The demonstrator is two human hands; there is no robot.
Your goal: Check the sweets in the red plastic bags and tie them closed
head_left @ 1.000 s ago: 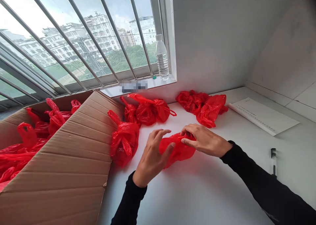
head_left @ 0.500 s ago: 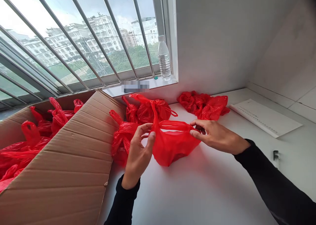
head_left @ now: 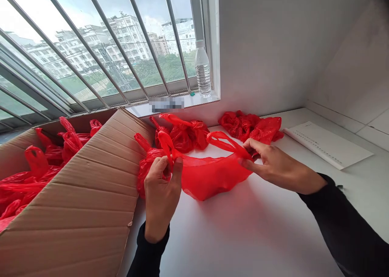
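Observation:
A red plastic bag is stretched between my two hands above the white table. My left hand pinches it near its left handle, whose loop stands up above the fingers. The other top corner is gripped by my right hand, with the right handle loop leaning left from the fingers. The bag's mouth is drawn out sideways and its bottom hangs low. Just behind my left hand is a knotted red bag, partly hidden by the hand. What the held bag contains, I cannot tell.
On the left stands a cardboard box with several red bags inside. More red bags lie along the wall, one group behind the held bag, another pile farther right. A water bottle stands on the sill; a paper pad lies at right.
My hands have moved apart, the left one leftward and the right one slightly right. The bag's top is now pulled wider, and its two handle loops stand separate.

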